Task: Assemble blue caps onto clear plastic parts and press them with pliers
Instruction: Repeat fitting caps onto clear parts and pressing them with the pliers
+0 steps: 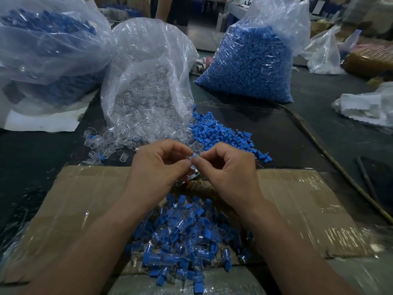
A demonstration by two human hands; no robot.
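1. Clear part + blue cap [194,156]: mid-scene, held in the air between both hands, just above the far edge of the cardboard [85,199]. It's tiny and mostly hidden by fingertips, so can't tell how far the cap is seated.
2. L hand [157,165]: thumb + index pinch the clear side, other fingers curled in. R hand [227,167]: thumb + index pinch the blue side, rest curled in. The two pinches are almost touching.
3. Step (my read): hand-fitting cap to clear part, before the pliers press. To do it well:
   - keep the cap square to the opening
   - push straight, no twisting
   - grip the clear body by its sides so it doesn't slip
   - seat it flush before pressing w/ the tool
4. Metal bit w/ rivet [194,173] just under the hands. Prob. the pliers, mostly hidden, neither hand grips it.
5. Near side: pile of assembled pcs [182,237] on the cardboard, between the forearms. The cardboard has shiny tape strips.
6. Far of the hands: loose clear parts [119,141] to the left and loose blue caps [223,137] to the right. They lie at the foot of the clear-parts bag [146,81] and near the blue-caps bag [248,64].
7. Far left: another big bag [46,50] w/ blue + clear content, looks like done pcs, not sure.
8. Surface: dark table [297,135], w/ a cord [319,145] running down the right side.
9. Room: dim workshop look, more plastic bags far right, and a person standing [170,9] at the far edge.
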